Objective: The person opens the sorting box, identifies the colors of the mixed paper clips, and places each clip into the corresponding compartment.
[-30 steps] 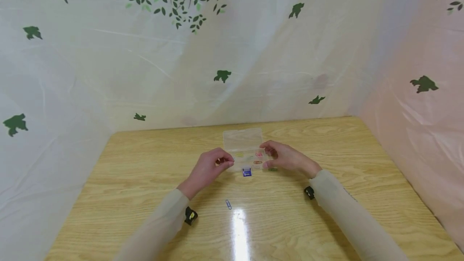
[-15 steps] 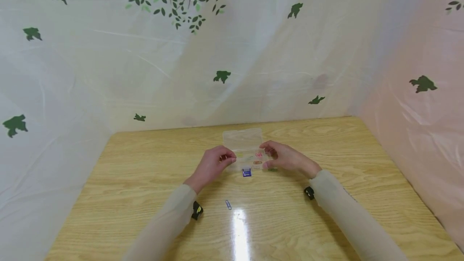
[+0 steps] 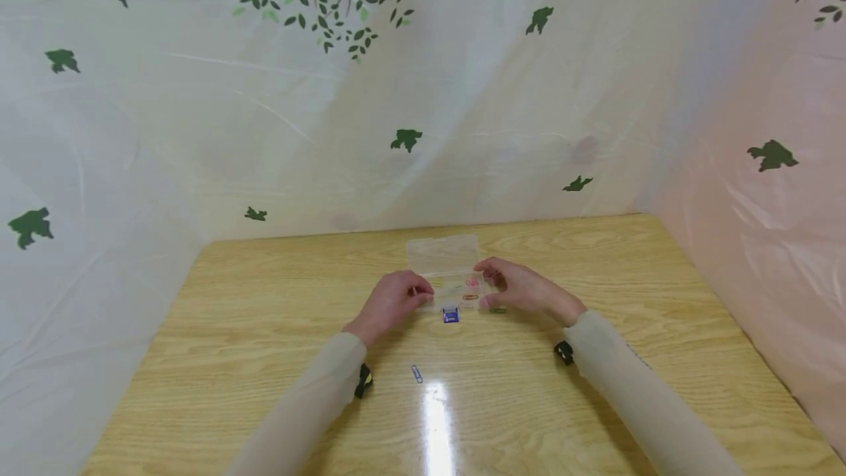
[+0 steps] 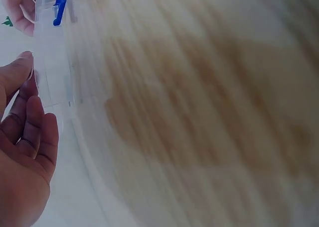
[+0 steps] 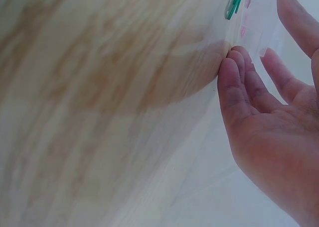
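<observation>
A clear plastic compartment box (image 3: 441, 300) stands with its lid (image 3: 443, 254) tilted back. Inside it lie a yellow clip (image 3: 436, 283), pink clips (image 3: 472, 282) and an orange-red paper clip (image 3: 470, 297). A blue latch (image 3: 451, 316) is at the box's front. My right hand (image 3: 529, 290) grips the box's right end between thumb and fingers. My left hand (image 3: 393, 301) is at the box's left end, thumb and forefinger close together by the rim in the left wrist view; anything between them is too small to see.
A blue paper clip (image 3: 417, 374) lies on the wooden table (image 3: 277, 314), nearer to me. Beside the box's right front corner, by my right hand, is a green clip (image 3: 499, 309). A white curtain (image 3: 297, 131) with printed leaves closes off the back and sides.
My left hand has moved a little to the right along the box's left end, first rising slightly, then lowering. The right hand has kept its place on the box.
</observation>
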Motion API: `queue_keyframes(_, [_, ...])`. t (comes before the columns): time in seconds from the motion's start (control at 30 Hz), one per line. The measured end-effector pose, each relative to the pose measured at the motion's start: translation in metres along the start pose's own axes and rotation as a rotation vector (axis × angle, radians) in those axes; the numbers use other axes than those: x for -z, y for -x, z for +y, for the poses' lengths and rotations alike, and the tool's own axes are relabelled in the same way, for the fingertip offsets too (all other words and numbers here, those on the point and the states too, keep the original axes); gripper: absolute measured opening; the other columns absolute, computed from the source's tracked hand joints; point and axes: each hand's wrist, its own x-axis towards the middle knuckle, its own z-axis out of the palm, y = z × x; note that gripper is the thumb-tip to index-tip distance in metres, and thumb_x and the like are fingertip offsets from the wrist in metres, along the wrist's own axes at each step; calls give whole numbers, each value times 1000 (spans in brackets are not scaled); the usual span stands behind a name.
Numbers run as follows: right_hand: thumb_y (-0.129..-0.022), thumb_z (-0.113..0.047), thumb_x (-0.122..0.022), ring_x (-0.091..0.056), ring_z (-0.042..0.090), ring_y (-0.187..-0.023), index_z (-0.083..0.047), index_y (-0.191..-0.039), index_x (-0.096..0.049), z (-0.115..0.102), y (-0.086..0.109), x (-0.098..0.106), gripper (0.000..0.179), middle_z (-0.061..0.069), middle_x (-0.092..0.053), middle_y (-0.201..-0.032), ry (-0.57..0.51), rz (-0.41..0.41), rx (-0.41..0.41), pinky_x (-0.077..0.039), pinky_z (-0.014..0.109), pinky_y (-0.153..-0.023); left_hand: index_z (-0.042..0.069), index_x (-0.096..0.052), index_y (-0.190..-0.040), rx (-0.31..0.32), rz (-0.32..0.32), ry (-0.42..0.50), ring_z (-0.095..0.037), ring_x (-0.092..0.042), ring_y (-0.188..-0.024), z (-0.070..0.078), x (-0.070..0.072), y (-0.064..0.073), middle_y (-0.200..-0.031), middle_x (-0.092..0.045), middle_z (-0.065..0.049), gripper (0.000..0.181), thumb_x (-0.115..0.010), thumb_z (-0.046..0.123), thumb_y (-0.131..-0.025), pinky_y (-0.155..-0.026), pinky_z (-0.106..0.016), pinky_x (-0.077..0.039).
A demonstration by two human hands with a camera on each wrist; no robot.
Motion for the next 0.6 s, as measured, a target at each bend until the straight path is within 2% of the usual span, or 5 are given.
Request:
queue_keyframes(0.17, [-92, -26, -82, -55, 28, -113, -5, -144, -54, 0, 0, 0, 63, 12, -61, -126, 6, 3, 11, -46, 48, -100, 11, -79, -105, 2, -25, -36, -15, -62, -89, 3, 1, 1, -98, -71, 1, 10, -75, 16, -97, -79, -32, -55])
queue_keyframes(0.33, [-91, -25, -82, -54, 28, -111, -5, -144, -54, 0, 1, -1, 63, 11, -61, -124, 6, 3, 11, -46, 46, -99, 10, -76, -116, 17, 31, -18, -22, -63, -103, 2, 2, 6, -113, -69, -3, 21, -75, 21, -98, -91, -41, -56])
queue_keyframes(0.47, [-92, -25, -82, -54, 28, -110, -4, -144, -54, 0, 1, -1, 63, 11, -61, -124, 7, -2, 19, -46, 46, -98, 9, -67, -132, 72, 80, 40, -31, -56, -126, -1, 8, 14, -134, -60, -9, 41, -75, 30, -97, -108, -49, -47])
queue_keyframes(0.6, [-92, -24, -82, -54, 28, -110, -3, -144, -53, 0, 1, 0, 63, 11, -61, -124, 8, -4, 23, -47, 46, -98, 9, -52, -149, 136, 56, 73, -36, -44, -141, -4, 15, 21, -150, -48, -14, 66, -77, 38, -95, -117, -54, -39])
